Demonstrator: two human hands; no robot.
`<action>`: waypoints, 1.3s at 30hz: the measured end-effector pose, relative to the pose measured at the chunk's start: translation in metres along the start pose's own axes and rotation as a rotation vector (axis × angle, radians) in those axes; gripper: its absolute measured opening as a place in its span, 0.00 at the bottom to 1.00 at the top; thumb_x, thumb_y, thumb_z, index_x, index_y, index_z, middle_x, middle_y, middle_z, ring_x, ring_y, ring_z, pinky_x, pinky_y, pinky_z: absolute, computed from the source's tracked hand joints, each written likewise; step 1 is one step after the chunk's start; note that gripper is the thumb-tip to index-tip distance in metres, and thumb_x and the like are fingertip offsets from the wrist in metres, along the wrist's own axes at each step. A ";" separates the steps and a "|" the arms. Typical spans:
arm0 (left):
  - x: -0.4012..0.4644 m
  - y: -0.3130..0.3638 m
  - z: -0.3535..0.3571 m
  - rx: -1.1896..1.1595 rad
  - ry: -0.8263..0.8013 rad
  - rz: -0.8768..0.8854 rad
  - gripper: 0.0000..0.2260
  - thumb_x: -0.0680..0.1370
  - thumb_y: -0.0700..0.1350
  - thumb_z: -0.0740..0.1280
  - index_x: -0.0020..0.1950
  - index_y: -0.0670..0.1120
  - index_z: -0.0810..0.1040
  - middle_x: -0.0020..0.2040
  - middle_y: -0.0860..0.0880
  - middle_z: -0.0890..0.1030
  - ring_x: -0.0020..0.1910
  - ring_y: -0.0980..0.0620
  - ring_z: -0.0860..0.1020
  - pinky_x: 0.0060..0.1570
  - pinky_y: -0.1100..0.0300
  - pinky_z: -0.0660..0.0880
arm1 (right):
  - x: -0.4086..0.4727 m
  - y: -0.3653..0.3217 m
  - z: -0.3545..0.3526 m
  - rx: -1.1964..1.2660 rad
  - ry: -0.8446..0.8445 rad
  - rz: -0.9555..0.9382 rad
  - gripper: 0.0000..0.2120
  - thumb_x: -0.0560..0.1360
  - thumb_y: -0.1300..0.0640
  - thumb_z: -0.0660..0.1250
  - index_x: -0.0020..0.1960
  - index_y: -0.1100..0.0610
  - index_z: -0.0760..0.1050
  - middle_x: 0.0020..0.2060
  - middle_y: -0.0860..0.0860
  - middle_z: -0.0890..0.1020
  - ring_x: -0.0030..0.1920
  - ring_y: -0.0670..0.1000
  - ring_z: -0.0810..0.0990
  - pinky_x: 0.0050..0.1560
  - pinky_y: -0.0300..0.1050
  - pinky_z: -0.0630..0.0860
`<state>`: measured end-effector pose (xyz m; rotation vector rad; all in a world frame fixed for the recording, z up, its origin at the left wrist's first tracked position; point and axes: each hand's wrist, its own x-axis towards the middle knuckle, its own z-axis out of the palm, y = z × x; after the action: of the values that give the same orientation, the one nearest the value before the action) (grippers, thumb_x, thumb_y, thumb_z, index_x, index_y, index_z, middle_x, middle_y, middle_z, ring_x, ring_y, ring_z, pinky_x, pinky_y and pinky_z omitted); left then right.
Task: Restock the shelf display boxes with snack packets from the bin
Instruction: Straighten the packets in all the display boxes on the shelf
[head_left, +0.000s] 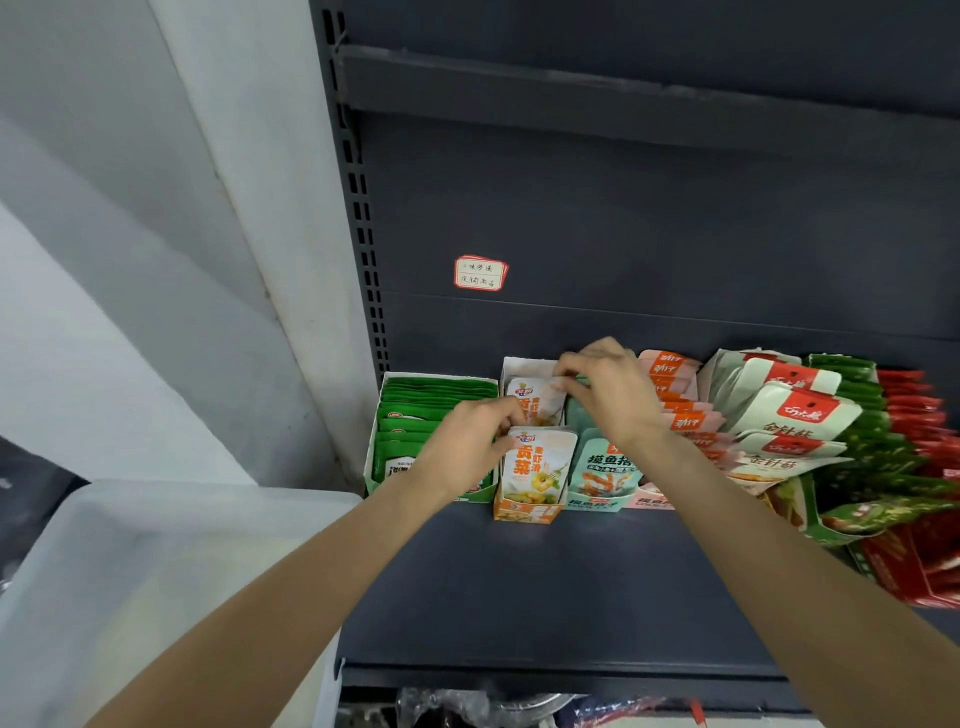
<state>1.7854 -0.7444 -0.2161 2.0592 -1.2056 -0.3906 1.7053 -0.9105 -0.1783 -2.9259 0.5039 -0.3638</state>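
An orange-and-white display box (525, 512) stands on the dark shelf (545, 587), with white-and-orange snack packets (535, 467) upright at its front. My left hand (470, 441) reaches in from the left and grips the left edge of the front packets. My right hand (605, 387) is over the back of the box, its fingertips pinching the top of another packet (537, 397) of the same kind that leans there. A translucent plastic bin (130, 582) sits at lower left; its contents are blurred.
A green box of green packets (415, 415) stands left of the orange box. To the right are a teal box (605, 467), pink-orange packets (680, 405), white-green packets (789, 410) and red and green packs (904, 441). A handwritten label (480, 273) sticks on the back panel.
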 end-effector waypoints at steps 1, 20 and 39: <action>-0.001 0.002 0.001 0.034 0.028 0.021 0.03 0.75 0.39 0.69 0.48 0.44 0.77 0.46 0.49 0.81 0.45 0.51 0.78 0.48 0.51 0.76 | -0.005 0.001 0.000 0.005 0.064 -0.034 0.04 0.74 0.59 0.68 0.48 0.57 0.80 0.43 0.54 0.81 0.51 0.56 0.76 0.48 0.50 0.73; 0.007 0.009 0.003 -0.507 0.019 -0.347 0.35 0.75 0.29 0.63 0.77 0.42 0.50 0.75 0.44 0.60 0.74 0.50 0.60 0.70 0.62 0.58 | 0.012 -0.010 0.006 0.232 -0.059 0.217 0.19 0.78 0.67 0.59 0.67 0.57 0.69 0.59 0.58 0.77 0.58 0.57 0.77 0.57 0.49 0.75; 0.006 0.000 -0.004 0.167 -0.066 -0.003 0.24 0.81 0.44 0.59 0.76 0.49 0.57 0.74 0.50 0.63 0.73 0.52 0.59 0.71 0.60 0.57 | 0.004 -0.003 -0.005 0.444 -0.129 0.182 0.16 0.78 0.67 0.60 0.64 0.58 0.74 0.60 0.54 0.79 0.60 0.51 0.77 0.59 0.40 0.72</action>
<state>1.7913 -0.7475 -0.2128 2.2055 -1.3136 -0.3729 1.7087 -0.9101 -0.1725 -2.4352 0.5792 -0.2265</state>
